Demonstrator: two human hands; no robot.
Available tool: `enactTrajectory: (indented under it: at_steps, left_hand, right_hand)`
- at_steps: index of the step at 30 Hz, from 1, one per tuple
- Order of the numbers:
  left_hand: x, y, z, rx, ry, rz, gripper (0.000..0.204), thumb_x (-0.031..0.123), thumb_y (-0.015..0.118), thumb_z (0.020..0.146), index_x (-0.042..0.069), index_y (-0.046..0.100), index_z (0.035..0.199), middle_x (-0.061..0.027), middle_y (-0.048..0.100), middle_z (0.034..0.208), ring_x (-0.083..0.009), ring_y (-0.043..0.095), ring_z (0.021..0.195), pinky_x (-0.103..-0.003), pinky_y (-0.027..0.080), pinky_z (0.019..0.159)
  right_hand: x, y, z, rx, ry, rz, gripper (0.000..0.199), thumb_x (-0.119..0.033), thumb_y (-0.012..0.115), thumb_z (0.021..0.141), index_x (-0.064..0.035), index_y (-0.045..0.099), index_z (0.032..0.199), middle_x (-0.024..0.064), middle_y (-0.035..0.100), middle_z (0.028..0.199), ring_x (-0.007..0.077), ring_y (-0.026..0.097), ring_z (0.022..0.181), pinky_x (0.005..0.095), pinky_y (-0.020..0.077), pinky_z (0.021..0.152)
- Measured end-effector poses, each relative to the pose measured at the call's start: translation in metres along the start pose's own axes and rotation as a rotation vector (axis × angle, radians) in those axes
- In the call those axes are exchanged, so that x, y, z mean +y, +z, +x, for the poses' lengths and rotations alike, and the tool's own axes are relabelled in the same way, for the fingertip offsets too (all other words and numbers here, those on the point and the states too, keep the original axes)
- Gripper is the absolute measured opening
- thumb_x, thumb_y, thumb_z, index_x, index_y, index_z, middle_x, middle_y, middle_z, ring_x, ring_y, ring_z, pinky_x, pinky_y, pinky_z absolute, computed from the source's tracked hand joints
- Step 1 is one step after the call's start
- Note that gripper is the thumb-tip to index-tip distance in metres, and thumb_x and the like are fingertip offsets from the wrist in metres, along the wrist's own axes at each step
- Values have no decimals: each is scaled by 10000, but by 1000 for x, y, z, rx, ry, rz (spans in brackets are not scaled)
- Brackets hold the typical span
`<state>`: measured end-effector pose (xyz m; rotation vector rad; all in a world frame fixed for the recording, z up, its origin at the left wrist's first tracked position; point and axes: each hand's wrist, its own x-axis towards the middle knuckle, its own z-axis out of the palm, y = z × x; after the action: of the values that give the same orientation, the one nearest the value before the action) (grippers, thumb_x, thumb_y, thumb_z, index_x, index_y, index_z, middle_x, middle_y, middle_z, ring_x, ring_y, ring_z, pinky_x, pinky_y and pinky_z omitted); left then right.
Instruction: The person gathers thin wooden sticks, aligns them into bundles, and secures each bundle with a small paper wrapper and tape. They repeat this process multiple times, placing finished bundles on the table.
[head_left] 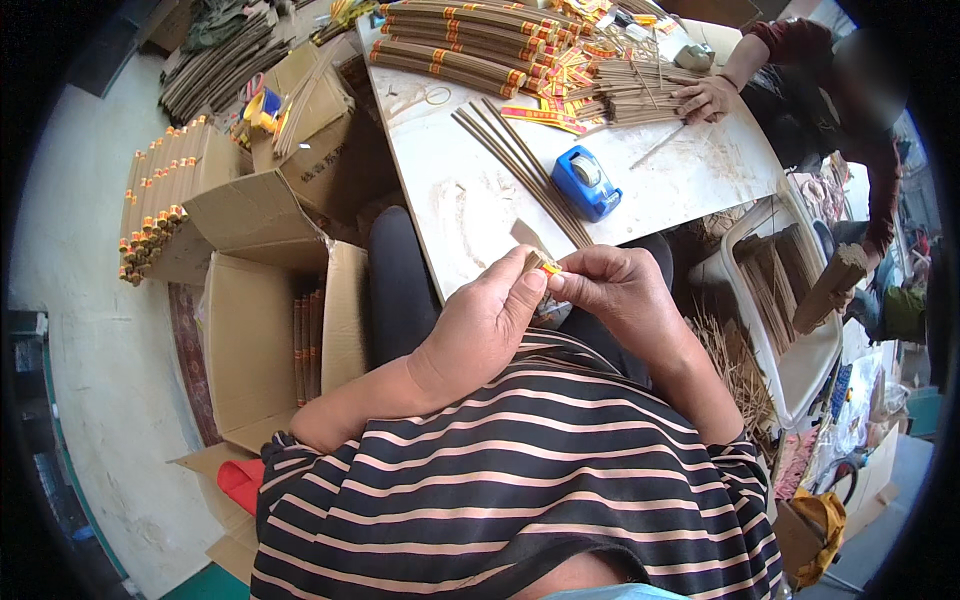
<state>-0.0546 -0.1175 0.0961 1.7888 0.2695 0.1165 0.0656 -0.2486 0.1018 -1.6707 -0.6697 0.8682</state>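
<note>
Close in front of my body, at the table's near edge, both hands meet. My left hand [492, 308] is closed round a short-looking bundle of brown incense sticks [527, 236], most of it hidden by the fingers. Thumb and fingertips of my right hand [618, 284] pinch a small yellow-and-red paper band [551, 268] at the bundle's near end. Just beyond, several loose brown incense sticks [512, 160] lie slantwise on the white table [440, 200]. A blue tape dispenser [588, 184] stands to the right of those sticks.
Banded incense bundles [455, 50] are stacked at the table's far side, near scattered red-and-yellow labels [568, 78]. Across the table, a co-worker's hand [704, 98] rests on loose sticks [635, 92]. An open cardboard box [250, 325] stands left; a white tub [790, 385] holds sticks at right.
</note>
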Motion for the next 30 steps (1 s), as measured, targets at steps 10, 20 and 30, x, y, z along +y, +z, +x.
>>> enactTrajectory:
  at_steps: [10,20,30]
  left_hand:
    - [-6,0,-4,-161,-19,-62,513,277,371,982,-5,249,1393,26,413,713,-30,386,620,-159,377,558]
    - [-5,-4,5,-471,-66,-240,650,328,377,971,43,12,1427,-104,445,973,-122,465,830,-210,416,717]
    - [-13,6,3,-405,-96,-357,839,410,440,931,70,-162,1407,-53,476,770,-75,435,645,-200,398,550]
  right_hand:
    - [5,-16,0,-269,-26,55,281,-213,647,839,39,621,962,8,603,772,62,511,713,220,451,639]
    - [13,-29,-4,-516,-48,98,265,-172,660,827,22,599,997,-1,594,844,74,503,794,230,431,710]
    - [10,-34,-4,-523,-147,-122,298,-181,701,788,-6,625,1016,46,571,833,116,513,765,242,418,698]
